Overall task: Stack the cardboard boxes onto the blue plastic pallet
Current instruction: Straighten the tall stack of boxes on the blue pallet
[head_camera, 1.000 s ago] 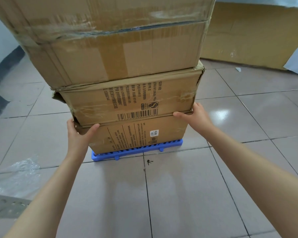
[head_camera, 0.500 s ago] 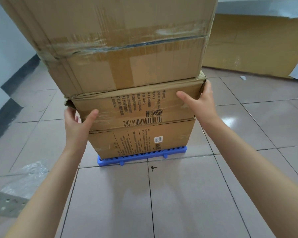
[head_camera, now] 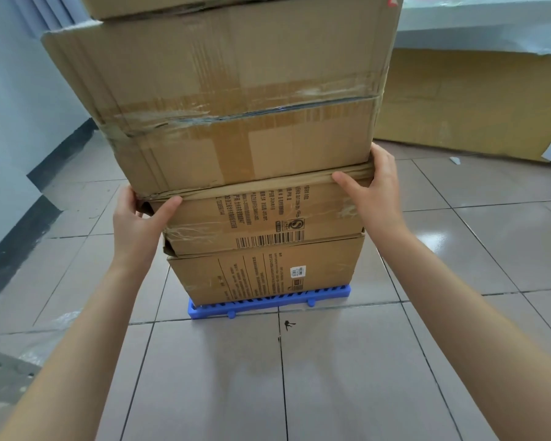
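Observation:
A blue plastic pallet (head_camera: 268, 303) lies on the tiled floor with a stack of cardboard boxes on it. The bottom box (head_camera: 264, 272) carries a small white label. On it rests a middle box (head_camera: 261, 218) with a barcode. A large taped box (head_camera: 229, 103) sits on top of that, and the edge of another box (head_camera: 172, 4) shows above. My left hand (head_camera: 140, 218) grips the middle box's upper left corner, thumb on its front. My right hand (head_camera: 372, 192) grips its upper right corner just under the large box.
A big flat cardboard sheet (head_camera: 471, 103) leans at the back right under a grey ledge. A pale wall with a dark skirting (head_camera: 16, 237) runs along the left. Clear plastic film (head_camera: 29, 342) and a perforated metal piece (head_camera: 0, 377) lie at the lower left floor.
Both hands have slid up from the middle box's bottom edge to its top corners. The view has pulled back and tilted up, showing more of the stack.

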